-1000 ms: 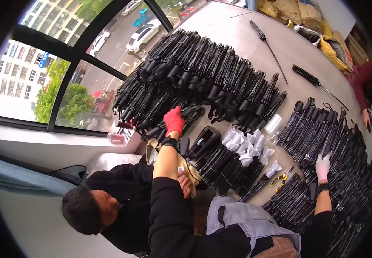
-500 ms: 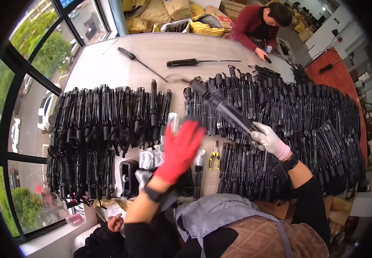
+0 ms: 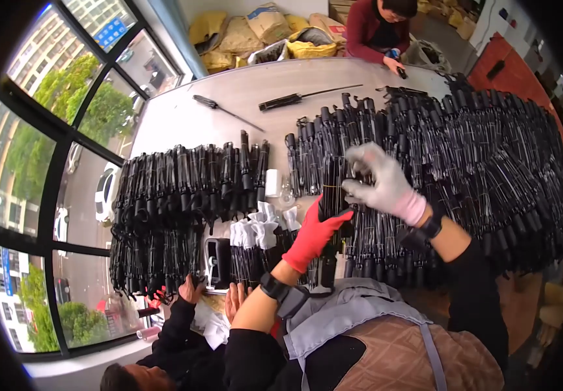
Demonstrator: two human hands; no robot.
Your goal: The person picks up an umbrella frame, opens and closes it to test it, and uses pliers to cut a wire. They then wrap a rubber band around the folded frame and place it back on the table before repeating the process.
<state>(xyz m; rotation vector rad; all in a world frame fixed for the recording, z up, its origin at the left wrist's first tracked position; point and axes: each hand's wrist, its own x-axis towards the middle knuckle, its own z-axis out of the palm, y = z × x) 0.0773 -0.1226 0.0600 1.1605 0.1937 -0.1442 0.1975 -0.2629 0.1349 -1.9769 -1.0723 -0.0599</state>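
My left hand (image 3: 318, 236) wears a red glove and is closed around a folded black umbrella frame (image 3: 332, 174). The frame points away from me, and a thin band circles its ribs. Its lower end (image 3: 323, 274) sticks out below the glove, towards my apron. My right hand (image 3: 385, 181), in a white glove with a pink cuff, is just right of the frame's upper part. Its fingers are curved and apart, a little blurred, with nothing visible between them. Rows of similar black umbrella frames (image 3: 477, 163) lie beneath and right of both hands.
More black frames (image 3: 177, 179) are stacked at left, beside frames with white wrapped tops (image 3: 253, 233). A tape dispenser (image 3: 217, 260) and a white roll (image 3: 273, 183) stand near. Two single frames (image 3: 281, 101) (image 3: 206, 102) lie farther back. A co-worker (image 3: 379, 32) works across the table; another person's hand (image 3: 191, 289) is lower left.
The umbrella frame passed from my right hand into my left and turned from slanted to nearly straight away from me. My right hand let go. The view shifted, and the yellow-handled pliers are now hidden.
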